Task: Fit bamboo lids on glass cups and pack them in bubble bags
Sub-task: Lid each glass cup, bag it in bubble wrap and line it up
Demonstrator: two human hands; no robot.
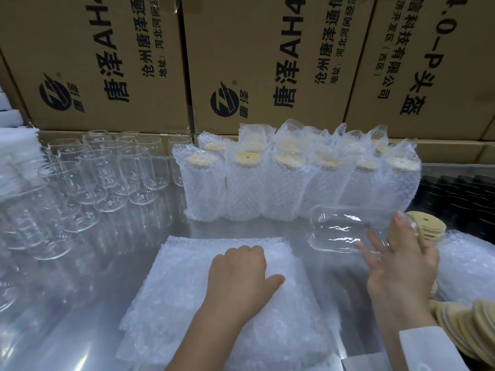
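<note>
My right hand (401, 266) grips a glass cup (345, 228) held on its side, base pointing left, with a bamboo lid (426, 226) on its mouth at the right. My left hand (241, 274) rests on a flat stack of bubble bags (187, 285) in front of me, fingers curled down on the top bag. Behind the stack stands a group of several packed cups (294, 178) in bubble bags, bamboo lids showing at their tops.
Several bare glass cups (107, 172) stand at the left on the shiny steel table (80, 303). Loose bamboo lids (466, 328) lie at the right edge. Cardboard boxes (241, 62) wall the back. Black items (460, 188) sit at far right.
</note>
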